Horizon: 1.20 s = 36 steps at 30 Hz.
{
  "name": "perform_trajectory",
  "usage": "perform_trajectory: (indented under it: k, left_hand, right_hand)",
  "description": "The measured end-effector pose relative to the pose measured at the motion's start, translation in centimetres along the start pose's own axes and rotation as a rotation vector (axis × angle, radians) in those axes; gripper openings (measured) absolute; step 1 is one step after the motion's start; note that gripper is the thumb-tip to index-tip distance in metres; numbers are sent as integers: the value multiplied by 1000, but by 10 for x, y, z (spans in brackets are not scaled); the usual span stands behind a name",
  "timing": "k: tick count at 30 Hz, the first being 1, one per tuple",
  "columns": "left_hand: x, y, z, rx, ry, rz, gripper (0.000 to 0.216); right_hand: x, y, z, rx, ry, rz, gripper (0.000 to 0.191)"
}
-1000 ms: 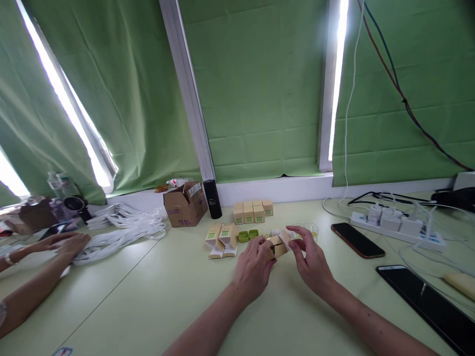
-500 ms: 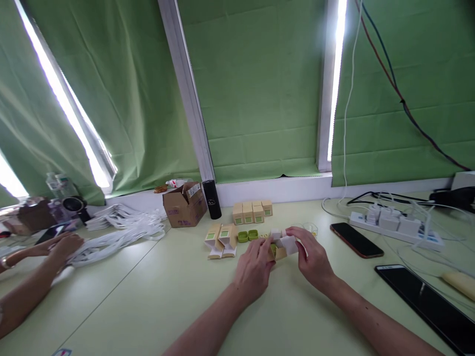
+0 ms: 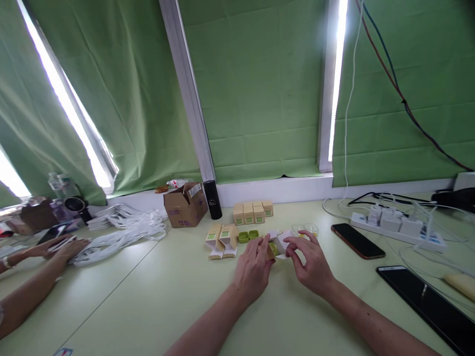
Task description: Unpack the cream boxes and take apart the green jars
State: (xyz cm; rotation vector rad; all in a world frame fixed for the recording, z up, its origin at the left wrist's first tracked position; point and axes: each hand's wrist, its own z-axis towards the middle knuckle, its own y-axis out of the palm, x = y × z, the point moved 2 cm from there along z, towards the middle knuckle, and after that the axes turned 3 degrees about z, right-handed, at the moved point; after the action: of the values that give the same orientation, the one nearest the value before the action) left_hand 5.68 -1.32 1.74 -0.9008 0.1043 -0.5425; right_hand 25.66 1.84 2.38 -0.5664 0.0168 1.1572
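My left hand point(image 3: 254, 264) is wrapped round the side of a small kraft paper box point(image 3: 272, 253), whose white inner flaps stand open and which has something green inside. At the box's right side, my right hand point(image 3: 309, 257) pinches a white flap point(image 3: 284, 243) between thumb and fingers. Left of the box stand small green square cups point(image 3: 248, 236). Two open kraft boxes point(image 3: 221, 241) with white-lined flaps folded out stand further left. Clear plastic cups point(image 3: 305, 230) with a bit of yellow sit just behind my right hand.
Several closed kraft boxes point(image 3: 253, 211) stand at the back beside a black cylinder point(image 3: 212, 200) and a brown carton point(image 3: 185, 205). Phones point(image 3: 357, 241) and a power strip point(image 3: 399, 231) with cables lie right. At left, another person's hands point(image 3: 65, 248) touch white strips point(image 3: 122, 232).
My right hand has drawn slightly down and left, its fingers now pinched at the flap. The clear cups behind it show more. My left hand keeps its hold on the box.
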Motion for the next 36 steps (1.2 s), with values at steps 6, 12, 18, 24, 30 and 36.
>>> perform_trajectory:
  k: [6, 12, 18, 24, 30, 36]
  left_hand:
    - [-1, 2, -2, 2, 28, 63, 77]
    - [7, 1, -3, -18, 126, 194, 74]
    - [17, 0, -2, -3, 246, 334, 64]
    - [13, -4, 0, 71, 204, 339, 67]
    - [8, -7, 1, 131, 167, 309, 69]
    - [7, -8, 2, 152, 131, 261, 71]
  right_hand:
    - [-2, 8, -4, -149, 77, -104, 17]
    - [0, 16, -6, -206, 260, -62, 16]
    - [4, 23, -7, -140, 411, 93, 15]
    - [5, 23, -7, -15, 598, 437, 35]
    - [7, 25, -8, 104, 712, 703, 50]
    - [11, 20, -3, 220, 746, 779, 48]
